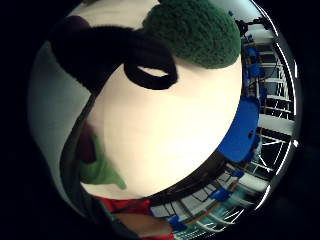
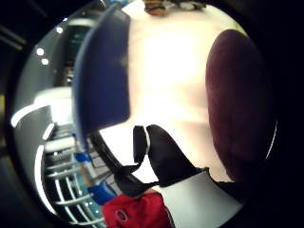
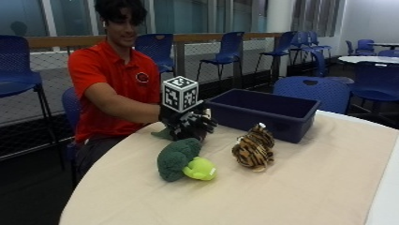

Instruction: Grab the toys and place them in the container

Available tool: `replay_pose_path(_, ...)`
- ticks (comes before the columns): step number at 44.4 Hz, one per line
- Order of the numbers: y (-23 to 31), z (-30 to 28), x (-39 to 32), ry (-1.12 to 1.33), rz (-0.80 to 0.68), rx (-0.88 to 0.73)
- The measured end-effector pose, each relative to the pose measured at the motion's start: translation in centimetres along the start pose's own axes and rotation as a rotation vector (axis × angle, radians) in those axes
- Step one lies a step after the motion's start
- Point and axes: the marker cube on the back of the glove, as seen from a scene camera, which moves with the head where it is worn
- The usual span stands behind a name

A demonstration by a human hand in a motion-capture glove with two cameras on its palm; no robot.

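Blue bin (image 3: pixel 265 112) looks empty from here; gloved hand (image 3: pixel 187 123) grasping a dark toy (image 3: pixel 187 132) beside it.

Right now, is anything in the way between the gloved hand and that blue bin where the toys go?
Nothing visible blocks it. The hand is just beside the blue bin, whose top is open. The broccoli toy and tiger toy lie nearer the camera, off that path.
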Motion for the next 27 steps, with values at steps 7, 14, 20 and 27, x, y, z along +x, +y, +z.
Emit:
replay_pose_path(7,-0.6,1.6,-0.4,0.058,0.036,0.013)
replay_pose_path(14,-1.0,1.3,-0.2,0.078,0.016,0.115)
replay_pose_path(20,-1.9,-1.0,-0.2,0.152,0.016,0.097)
replay_pose_path(27,-1.6,-6.2,-1.4,0.095,0.003,0.124)
